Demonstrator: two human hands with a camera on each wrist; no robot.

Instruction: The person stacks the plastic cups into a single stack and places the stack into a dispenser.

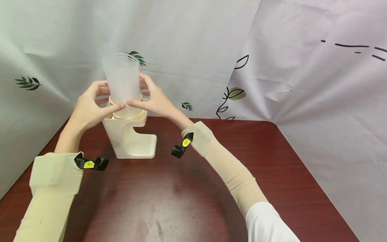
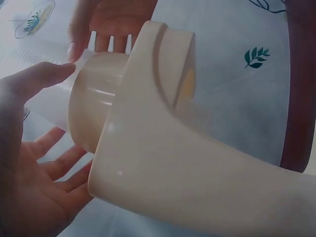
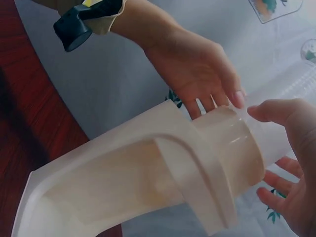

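A tall stack of translucent plastic cups (image 1: 123, 75) stands upright in the cream round sleeve (image 2: 94, 96) at the top of a cream cup dispenser (image 1: 116, 137). My left hand (image 1: 87, 106) curves round the lower part of the stack from the left. From the right, my right hand (image 1: 157, 99) curves round the same part. Both thumbs touch the near side of the cups, their tips close together just above the sleeve. The other fingers reach behind the stack and are partly hidden in the head view; in both wrist views they look spread.
The dispenser stands on a dark red wooden table (image 1: 181, 188), toward its back left. Below its top is a cut-out with a flat base (image 1: 145, 146). A pale cloth (image 1: 193, 50) with leaf prints hangs behind and at both sides. Each wrist wears a small black camera (image 1: 181, 148).
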